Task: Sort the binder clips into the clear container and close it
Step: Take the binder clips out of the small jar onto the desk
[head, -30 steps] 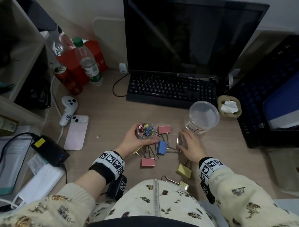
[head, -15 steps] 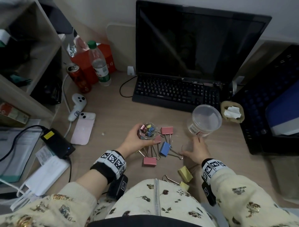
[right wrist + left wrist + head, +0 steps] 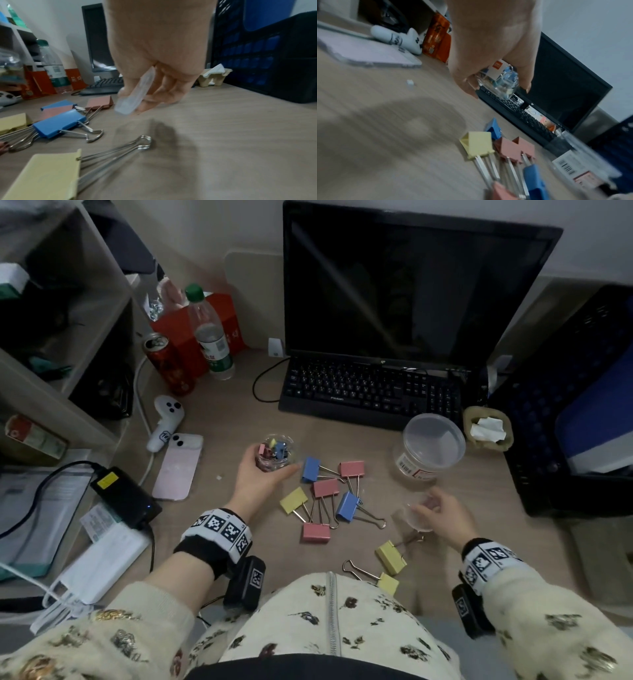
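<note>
The left hand (image 3: pixel 263 477) is gripping the small clear plastic container of tiny coloured clips (image 3: pixel 275 453) just above the surface (image 3: pixel 479 508); the right hand (image 3: pixel 442 513) is pinching its clear round lid (image 3: pixel 416 517). Best to be lowering that lid level onto the rim, then pressing evenly.

A wood-grain desk (image 3: pixel 219 419) meets a pale wall (image 3: pixel 239 224), with open shelving (image 3: pixel 85 313) on the left.

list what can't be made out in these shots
- Small jar contents: head view too small, left wrist view blurred, left hand covers it; clip count unreadable.
- Clear lid: right hand hides part, motion blur.
- Big container label: too small, blurred.
</note>
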Tool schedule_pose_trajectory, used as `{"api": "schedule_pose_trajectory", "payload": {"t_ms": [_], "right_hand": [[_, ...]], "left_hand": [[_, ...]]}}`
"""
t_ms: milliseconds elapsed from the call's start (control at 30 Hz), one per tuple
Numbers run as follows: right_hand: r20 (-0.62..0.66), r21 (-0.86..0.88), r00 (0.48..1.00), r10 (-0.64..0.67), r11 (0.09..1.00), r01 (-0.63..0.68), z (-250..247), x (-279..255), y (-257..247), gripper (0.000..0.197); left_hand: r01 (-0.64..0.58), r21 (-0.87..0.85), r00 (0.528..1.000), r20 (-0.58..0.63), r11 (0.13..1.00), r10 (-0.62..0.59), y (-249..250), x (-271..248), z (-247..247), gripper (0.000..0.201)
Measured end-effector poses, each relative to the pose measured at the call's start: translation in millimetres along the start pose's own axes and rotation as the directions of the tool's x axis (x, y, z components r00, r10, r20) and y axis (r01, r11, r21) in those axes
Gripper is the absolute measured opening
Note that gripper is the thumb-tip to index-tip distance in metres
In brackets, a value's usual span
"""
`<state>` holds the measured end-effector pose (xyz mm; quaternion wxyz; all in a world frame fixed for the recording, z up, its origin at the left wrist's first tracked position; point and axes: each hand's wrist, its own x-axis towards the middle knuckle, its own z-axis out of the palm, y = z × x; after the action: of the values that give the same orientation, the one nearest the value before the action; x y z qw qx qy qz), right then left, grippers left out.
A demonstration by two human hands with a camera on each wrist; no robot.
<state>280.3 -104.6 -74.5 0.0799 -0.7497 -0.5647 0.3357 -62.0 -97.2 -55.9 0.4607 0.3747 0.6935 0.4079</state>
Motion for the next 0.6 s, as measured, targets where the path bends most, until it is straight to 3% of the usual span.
{"api": "schedule_pose_trajectory", "payload": {"t_ms": [100,233,333,467,600], "right_hand": [[0.098,0.200,0.994,-0.040,0.980,0.019,-11,-15,15,0.036],[0.321,0.206,0.944,-0.079,0.978,0.012,-16,-33,30,0.014],[0.493,0.129,0.868,-0.056,0.992,-0.009,-9,-41,36,0.023],[0.708,0.015,0.707,-0.002,1.000,-0.012,1,-49,35,0.029],[0.786,-0.035,0.618,0.007,0.999,0.033,16,-52,34,0.069]], "left_hand": [[-0.032,0.045,0.999,0.014,0.998,0.032,-2,1,-7,0.082],[-0.035,0.014,0.999,0.002,0.999,0.035,1,-3,-7,0.079],[-0.026,0.020,0.999,0.030,0.999,0.025,-1,-6,-4,0.083],[-0.014,0.042,0.997,0.070,0.999,0.011,-3,-7,0,0.090],[-0.022,0.049,0.996,0.092,0.999,0.017,0,-10,3,0.085]]}}
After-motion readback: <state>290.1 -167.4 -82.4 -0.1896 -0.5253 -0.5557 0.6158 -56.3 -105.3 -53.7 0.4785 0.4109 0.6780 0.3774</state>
